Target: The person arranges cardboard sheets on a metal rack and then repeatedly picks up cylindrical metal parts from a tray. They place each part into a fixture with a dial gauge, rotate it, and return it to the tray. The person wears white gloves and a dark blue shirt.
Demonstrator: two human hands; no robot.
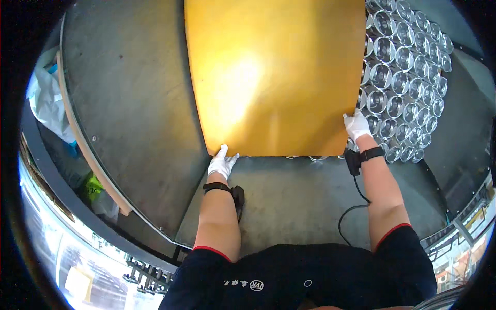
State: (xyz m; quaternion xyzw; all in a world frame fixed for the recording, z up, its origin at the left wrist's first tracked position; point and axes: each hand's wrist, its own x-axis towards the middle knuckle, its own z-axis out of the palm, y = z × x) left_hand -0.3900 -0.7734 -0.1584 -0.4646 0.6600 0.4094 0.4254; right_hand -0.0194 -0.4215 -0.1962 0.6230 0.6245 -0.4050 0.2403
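Note:
A large yellow-orange sheet (279, 93) with a flat, shiny surface fills the upper middle. My left hand (222, 164), in a white glove, grips its near left corner, with the thumb on top and the other fingers partly hidden by the edge. At the near right corner my right hand (357, 126), also gloved, holds the right edge with its thumb over the top. Several rows of clear glass jars (381, 76) stand along the right of the sheet, close to my right hand. A few glass rims peek out under the sheet's near edge.
A dark grey metal surface (289, 201) lies before me, with a grey panel (124, 93) at left and a side wall (460, 134) at right. Beyond the left panel sits a white plastic bag (49, 103). A black cable (343, 217) hangs from my right wrist strap.

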